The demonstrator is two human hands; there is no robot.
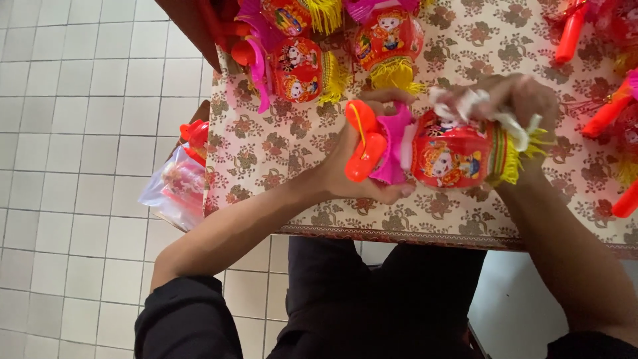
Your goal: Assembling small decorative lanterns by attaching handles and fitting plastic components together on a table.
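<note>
Head view: left hand [355, 169] grips the red lantern [452, 156] at its pink collar and orange handle, steadying it above the surface [266, 153]; right hand [525, 100], at three o'clock, pinches its white fringe end.

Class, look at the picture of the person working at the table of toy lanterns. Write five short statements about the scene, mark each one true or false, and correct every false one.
1. The left hand grips the orange plastic handle of a round red paper lantern with a yellow fringe. True.
2. The right hand is resting in the person's lap. False: it is up at the lantern's fringed end, among white strips.
3. The floral-patterned tablecloth is plain blue. False: it is cream with brownish flowers.
4. More red lanterns lie farther up the table. True.
5. The floor is wooden boards. False: it is white square tiles.
</note>
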